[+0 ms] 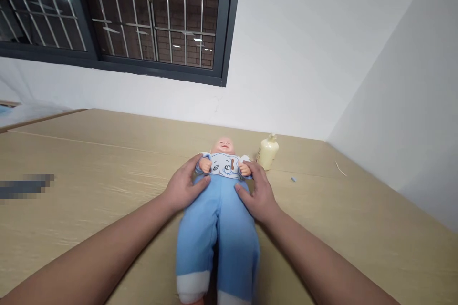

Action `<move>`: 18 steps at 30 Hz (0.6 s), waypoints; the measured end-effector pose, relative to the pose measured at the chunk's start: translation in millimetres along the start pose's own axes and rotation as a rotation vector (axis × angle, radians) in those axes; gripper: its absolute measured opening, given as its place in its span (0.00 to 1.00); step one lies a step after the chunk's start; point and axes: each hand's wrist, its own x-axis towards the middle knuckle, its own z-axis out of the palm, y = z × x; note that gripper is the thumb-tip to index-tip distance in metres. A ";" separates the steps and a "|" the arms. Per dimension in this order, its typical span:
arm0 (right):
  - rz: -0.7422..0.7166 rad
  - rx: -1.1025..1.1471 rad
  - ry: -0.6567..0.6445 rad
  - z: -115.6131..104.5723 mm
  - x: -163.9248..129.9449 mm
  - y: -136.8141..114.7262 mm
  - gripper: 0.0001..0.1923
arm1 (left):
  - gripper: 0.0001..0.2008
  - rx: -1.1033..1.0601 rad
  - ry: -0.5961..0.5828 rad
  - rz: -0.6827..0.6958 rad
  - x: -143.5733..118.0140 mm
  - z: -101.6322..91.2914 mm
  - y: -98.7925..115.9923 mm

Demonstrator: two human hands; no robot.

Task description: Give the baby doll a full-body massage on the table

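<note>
A baby doll (219, 209) in light blue trousers and a white elephant-print top lies on its back on a wooden table (89, 167), head pointing away from me. My left hand (184, 186) grips the doll's waist from the left side. My right hand (259, 193) grips the waist from the right, thumb resting on the trousers. Both hands sit just below the doll's small arms.
A cream pump bottle (267, 151) stands right behind the doll's head side, close to my right hand. A tiny blue scrap (293, 179) and a thin stick (340, 168) lie to the right. White walls enclose the table; a barred window (143, 14) is behind.
</note>
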 end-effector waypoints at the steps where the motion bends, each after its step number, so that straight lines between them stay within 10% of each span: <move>1: -0.023 -0.054 -0.040 -1.1 -0.3 -3.2 0.32 | 0.33 0.062 -0.029 0.044 -0.8 0.2 1.7; 11: -0.074 -0.159 -0.170 -4.5 2.9 -4.6 0.28 | 0.31 0.222 -0.092 0.194 0.0 5.7 2.8; 18: 0.242 0.178 0.148 -3.9 11.1 20.9 0.35 | 0.23 -0.092 0.178 -0.154 9.1 2.5 -9.2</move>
